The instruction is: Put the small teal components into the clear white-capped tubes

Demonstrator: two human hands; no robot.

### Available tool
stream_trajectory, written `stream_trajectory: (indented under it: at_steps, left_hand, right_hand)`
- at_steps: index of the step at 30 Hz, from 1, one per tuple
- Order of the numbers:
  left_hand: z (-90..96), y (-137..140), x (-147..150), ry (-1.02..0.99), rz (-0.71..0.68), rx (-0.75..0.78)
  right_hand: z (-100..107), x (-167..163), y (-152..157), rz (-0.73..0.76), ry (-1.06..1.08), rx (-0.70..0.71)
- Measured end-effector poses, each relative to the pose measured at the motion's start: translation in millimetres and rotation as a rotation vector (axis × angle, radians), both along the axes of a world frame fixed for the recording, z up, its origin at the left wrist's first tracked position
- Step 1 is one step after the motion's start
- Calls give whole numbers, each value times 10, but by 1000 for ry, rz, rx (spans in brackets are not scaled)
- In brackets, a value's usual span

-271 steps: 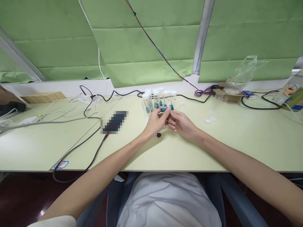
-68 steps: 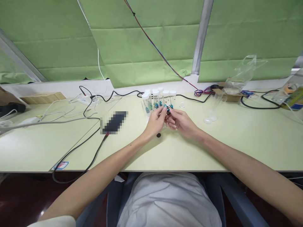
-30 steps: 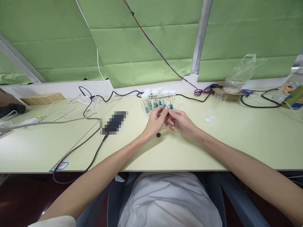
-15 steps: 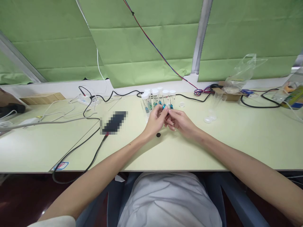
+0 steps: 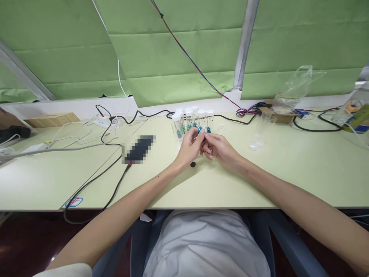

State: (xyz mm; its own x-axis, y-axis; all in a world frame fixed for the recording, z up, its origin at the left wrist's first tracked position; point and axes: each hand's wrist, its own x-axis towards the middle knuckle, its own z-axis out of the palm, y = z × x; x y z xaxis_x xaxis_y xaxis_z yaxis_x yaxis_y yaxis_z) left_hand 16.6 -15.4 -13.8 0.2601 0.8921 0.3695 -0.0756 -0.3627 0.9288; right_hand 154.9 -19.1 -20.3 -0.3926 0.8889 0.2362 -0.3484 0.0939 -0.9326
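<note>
My left hand (image 5: pixel 188 148) and my right hand (image 5: pixel 220 148) meet over the middle of the table, fingertips pinched together. Between them is a small blue piece (image 5: pixel 199 130), mostly covered by the fingers, so its kind is unclear. Just beyond the hands stand several clear tubes with white caps (image 5: pixel 210 112), with blue and green bits inside. On the tabletop below my left hand lies a small black disc (image 5: pixel 193 164). A loose white cap (image 5: pixel 221 127) rests past my right hand.
Uncapped clear tubes (image 5: pixel 261 132) lie to the right. Behind them are a cardboard box (image 5: pixel 281 118) and a clear plastic bag (image 5: pixel 294 90). Left of the hands is a pixelated dark device (image 5: pixel 140 149) on a black cable (image 5: pixel 117 188). White cables (image 5: pixel 66 134) spread across the far left.
</note>
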Motion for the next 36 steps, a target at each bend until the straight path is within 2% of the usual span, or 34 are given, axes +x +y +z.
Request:
stream_trajectory:
  at_steps: [36]
  left_hand:
    - [39, -16, -3, -4, -71, -67]
  right_hand:
    - [2, -1, -2, -13, -29, 8]
